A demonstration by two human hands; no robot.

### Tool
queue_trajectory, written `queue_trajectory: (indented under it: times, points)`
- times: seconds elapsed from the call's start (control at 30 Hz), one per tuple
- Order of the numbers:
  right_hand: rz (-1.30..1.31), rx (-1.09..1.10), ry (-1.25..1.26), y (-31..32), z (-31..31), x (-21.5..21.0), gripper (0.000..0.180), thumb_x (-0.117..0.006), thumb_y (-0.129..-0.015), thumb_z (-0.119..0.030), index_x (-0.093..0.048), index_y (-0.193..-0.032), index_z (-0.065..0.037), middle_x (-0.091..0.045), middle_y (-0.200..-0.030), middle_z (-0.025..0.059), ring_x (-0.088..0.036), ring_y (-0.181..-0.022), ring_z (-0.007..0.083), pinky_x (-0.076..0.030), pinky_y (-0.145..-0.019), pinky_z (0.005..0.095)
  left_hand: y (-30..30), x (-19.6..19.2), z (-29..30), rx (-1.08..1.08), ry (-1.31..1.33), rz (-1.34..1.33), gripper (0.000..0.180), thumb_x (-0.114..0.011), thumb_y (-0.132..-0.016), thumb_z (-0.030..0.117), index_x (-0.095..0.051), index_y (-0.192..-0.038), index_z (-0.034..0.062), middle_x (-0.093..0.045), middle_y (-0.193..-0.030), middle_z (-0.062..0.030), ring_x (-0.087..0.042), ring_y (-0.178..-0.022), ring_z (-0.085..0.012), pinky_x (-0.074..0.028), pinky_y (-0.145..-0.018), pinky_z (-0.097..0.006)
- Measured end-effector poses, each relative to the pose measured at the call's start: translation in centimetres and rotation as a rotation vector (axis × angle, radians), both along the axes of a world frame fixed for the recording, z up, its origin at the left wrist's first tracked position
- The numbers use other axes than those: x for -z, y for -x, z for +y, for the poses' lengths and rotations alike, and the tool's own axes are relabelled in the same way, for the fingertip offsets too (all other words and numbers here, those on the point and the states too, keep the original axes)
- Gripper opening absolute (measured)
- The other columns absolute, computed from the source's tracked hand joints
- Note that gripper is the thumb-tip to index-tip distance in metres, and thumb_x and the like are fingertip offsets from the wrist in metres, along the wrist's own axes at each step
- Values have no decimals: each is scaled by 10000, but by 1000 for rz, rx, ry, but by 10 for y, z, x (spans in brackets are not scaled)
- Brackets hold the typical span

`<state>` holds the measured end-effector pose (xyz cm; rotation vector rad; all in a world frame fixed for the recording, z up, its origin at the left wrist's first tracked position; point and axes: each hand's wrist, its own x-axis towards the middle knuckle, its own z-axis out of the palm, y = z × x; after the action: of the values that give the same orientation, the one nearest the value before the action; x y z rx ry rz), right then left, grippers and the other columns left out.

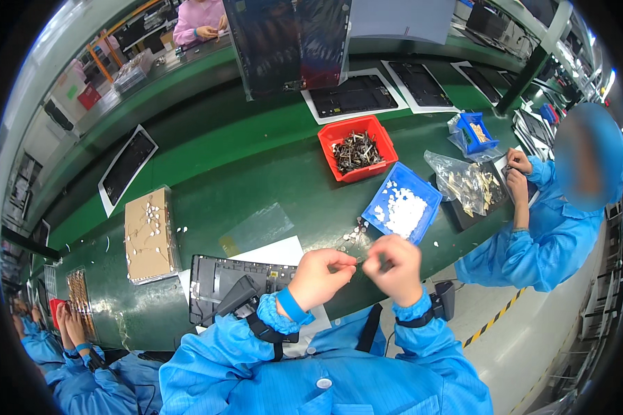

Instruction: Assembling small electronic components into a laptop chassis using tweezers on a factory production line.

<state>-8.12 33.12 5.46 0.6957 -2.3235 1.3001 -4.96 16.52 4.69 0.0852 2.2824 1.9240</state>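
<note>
Over the front edge of the green bench (256,187), my left hand (322,278) and my right hand (396,266) are close together, thumbs and fingers pinched. Something tiny may be between the left fingertips; it is too small to name, and what the right fingers hold is hidden. Just beyond them lies a loose cluster of small round parts with thin leads (356,232). A blue bin (432,197) of white pieces stands behind my right hand. Left of my left hand, a black device panel (208,287) rests on white sheets, partly covered by my wrist strap.
A red bin (362,171) of dark metal strips stands farther back. Small parts lie on a brown board (145,238) to the left. A clear bag (464,183) is at right, near a co-worker (547,235). Black panels (353,97) line the back; another hangs in plastic (287,48).
</note>
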Motion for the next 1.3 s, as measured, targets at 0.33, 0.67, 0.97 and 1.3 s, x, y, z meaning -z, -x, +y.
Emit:
queue_trajectory:
  times: [0.33,0.67,0.97,1.3]
  points:
    - [-69,-177,-95,-21,-2,-21,267,-668,-649,2,-632,-906,-62,-568,-840,82,-580,-723,245,-476,-624,321,-14,-14,-25,71,-310,-420,199,-626,-779,93,-620,-934,-30,-632,-805,-69,-582,-682,-98,-482,-565,-213]
    - [-532,-251,177,-69,-56,18,120,-630,-679,27,-617,-784,-31,-601,-780,54,-484,-532,74,-382,-466,207,-43,2,-95,47,245,178,196,-650,-728,83,-634,-915,25,-608,-768,-63,-576,-707,-180,-467,-632,-293]
    - [-733,-337,-34,-128,-114,36,90,-641,-694,-31,-628,-783,-27,-576,-711,67,-552,-600,144,-428,-513,248,-46,38,-168,-136,880,539,245,-698,-627,152,-636,-855,88,-553,-855,-54,-505,-862,-264,-420,-726,-374]
    - [-619,-291,-328,-141,-132,40,74,-616,-678,-40,-620,-751,-29,-573,-725,104,-573,-640,261,-456,-561,329,-52,42,-166,-216,925,435,203,-682,-643,161,-602,-821,103,-519,-827,-50,-489,-855,-259,-401,-712,-382]
